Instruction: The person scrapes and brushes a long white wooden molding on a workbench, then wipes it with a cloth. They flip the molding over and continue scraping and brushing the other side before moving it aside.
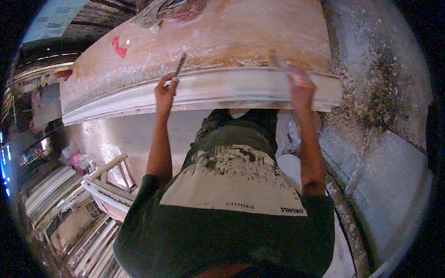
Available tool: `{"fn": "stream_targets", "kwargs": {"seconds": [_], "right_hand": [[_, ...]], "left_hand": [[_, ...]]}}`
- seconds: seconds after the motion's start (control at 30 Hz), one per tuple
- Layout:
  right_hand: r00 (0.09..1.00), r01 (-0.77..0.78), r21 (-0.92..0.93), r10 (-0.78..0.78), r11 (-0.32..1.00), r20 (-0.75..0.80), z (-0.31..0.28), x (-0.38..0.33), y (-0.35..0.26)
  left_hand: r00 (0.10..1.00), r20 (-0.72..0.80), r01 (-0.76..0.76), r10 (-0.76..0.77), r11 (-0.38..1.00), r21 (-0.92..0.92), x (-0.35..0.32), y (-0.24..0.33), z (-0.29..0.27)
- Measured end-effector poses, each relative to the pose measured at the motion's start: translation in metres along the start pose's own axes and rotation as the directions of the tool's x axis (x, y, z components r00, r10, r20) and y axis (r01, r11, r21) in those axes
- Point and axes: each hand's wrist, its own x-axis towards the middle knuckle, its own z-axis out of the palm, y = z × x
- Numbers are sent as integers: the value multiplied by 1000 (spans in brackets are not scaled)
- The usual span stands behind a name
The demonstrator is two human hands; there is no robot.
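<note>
A long white plaster moulding (218, 88) runs along the front edge of a reddish, plaster-stained work table (232, 37). My left hand (165, 90) grips a thin dark-handled tool (180, 65) whose end rests on the moulding's upper edge. My right hand (300, 85) sits on the moulding further right, closed on a flat scraper-like tool (278, 61) that points up onto the table. Both forearms reach up from my dark, plaster-smeared shirt.
Plaster crumbs and dust (371, 92) cover the grey floor to the right of the table. Stacks of finished white mouldings and a wooden frame (99, 185) lie at the lower left. A red patch (119, 46) marks the table's far left.
</note>
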Motion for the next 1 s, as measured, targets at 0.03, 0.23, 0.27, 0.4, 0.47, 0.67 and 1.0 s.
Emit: {"fn": "stream_targets", "kwargs": {"seconds": [0.03,0.23,0.27,0.4,0.47,0.67,1.0], "right_hand": [[995,18,275,-43,961,87,44,1,-26],[795,269,202,-336,942,505,218,-19,-150],[808,233,93,-246,968,535,220,-24,-154],[949,-17,-82,42,996,314,166,-33,-81],[982,-129,-85,139,988,126,91,-26,-21],[840,-492,-373,317,786,-440,-37,-31,-55],[635,-563,189,567,805,-525,-32,-94,-55]], "left_hand": [[999,-42,-30,32,999,43,12,-24,-26],[999,24,41,-41,999,4,38,-36,-103],[997,54,59,-60,998,31,41,-40,-107],[934,356,-73,21,988,135,64,-60,-107],[874,481,-167,71,973,160,74,-63,-93],[696,691,-439,195,878,194,94,-57,-45],[703,575,-605,419,777,173,45,-10,130]]}}
